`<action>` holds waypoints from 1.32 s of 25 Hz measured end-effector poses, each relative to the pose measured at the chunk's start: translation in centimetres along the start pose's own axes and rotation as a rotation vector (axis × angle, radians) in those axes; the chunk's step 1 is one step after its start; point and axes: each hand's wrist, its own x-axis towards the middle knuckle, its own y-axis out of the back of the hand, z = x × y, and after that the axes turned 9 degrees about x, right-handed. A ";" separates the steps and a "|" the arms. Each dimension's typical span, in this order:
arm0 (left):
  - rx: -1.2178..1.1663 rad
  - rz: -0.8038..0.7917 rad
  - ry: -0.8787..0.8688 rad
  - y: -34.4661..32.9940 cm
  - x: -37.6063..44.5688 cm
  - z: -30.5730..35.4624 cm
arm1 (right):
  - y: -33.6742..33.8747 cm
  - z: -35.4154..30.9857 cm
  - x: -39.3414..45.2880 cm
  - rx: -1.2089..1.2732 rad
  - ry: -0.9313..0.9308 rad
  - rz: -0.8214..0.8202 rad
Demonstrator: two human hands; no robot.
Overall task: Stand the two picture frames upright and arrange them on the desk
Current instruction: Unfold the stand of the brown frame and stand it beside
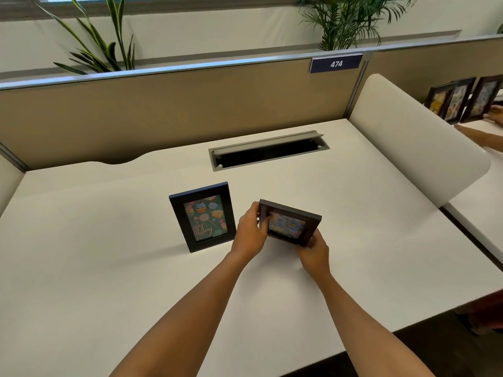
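1. Desk (81, 254): white top, bounded by a tan partition (163, 110) at the back and a white side divider (413, 148) on the right.
2. Cable tray (268, 152): grey recessed trough set in the desk near the back, lid raised; its interior is dark and contents cannot be made out.
3. Black frame (202, 216): standing upright on the desk, left of the hands, apart from them. Its picture shows cupcakes and lollipops with script reading partly "Birthday"; the first word is not fully legible.
4. Brown frame (289, 222): held above the desk just right of the black frame, tilted, its face turned up toward the camera. The picture is colourful but blurred.
5. Left hand (250, 232): closed around the brown frame's left edge, thumb on the front.
6. Right hand (315, 254): gripping the same frame's lower right corner.
7. Number plate (336, 63): dark blue, on the partition's top rail, reads "474".
8. Neighbouring desk, far right: several framed pictures (462, 100) standing, another person's hand (473, 134) beside them.
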 end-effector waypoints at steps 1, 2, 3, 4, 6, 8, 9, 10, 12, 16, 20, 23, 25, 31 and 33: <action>0.011 0.012 0.014 -0.3 -0.1 -0.1 | -0.1 0.0 0.0 -0.005 0.023 -0.006; 0.020 0.025 0.025 -0.5 -0.1 0.0 | -0.1 -0.1 0.0 -0.007 0.044 -0.006; 0.027 0.039 0.036 -0.6 -0.2 0.1 | -0.2 -0.1 0.2 -0.008 0.058 -0.004; 0.032 0.058 0.051 -0.7 -0.1 0.2 | -0.2 0.0 0.3 -0.007 0.066 -0.005; 0.035 0.107 0.084 -0.7 0.2 0.4 | -0.6 0.0 0.7 -0.011 0.071 -0.013; 0.028 0.144 0.122 -0.5 0.4 0.3 | -1.1 -0.1 1.1 -0.024 0.076 -0.039; 0.026 0.153 0.140 -0.3 0.4 0.1 | -1.4 -0.2 1.3 -0.029 0.083 -0.057; 0.028 0.157 0.158 -0.2 0.4 -0.2 | -1.7 -0.3 1.6 -0.038 0.090 -0.076; 0.037 0.143 0.218 0.0 0.2 -1.1 | -2.2 -0.6 2.2 -0.058 0.093 -0.107; 0.077 0.073 0.348 -0.1 -0.9 -3.3 | -3.0 -0.9 3.6 -0.123 0.061 -0.126; 0.074 0.030 0.361 -0.5 -1.6 -4.3 | -3.8 -0.9 4.6 -0.131 0.036 -0.110; 0.069 0.035 0.362 -0.6 -1.6 -4.3 | -4.2 -1.0 5.0 -0.129 0.027 -0.113; 0.076 0.038 0.364 -0.5 -1.7 -4.4 | -4.3 -0.9 5.2 -0.126 0.017 -0.125; 0.123 0.061 0.362 -1.0 -2.3 -4.5 | -4.4 -0.3 4.4 -0.143 0.026 -0.133; 0.132 0.061 0.384 -1.1 -2.5 -4.6 | -4.4 -0.1 4.1 -0.155 0.049 -0.131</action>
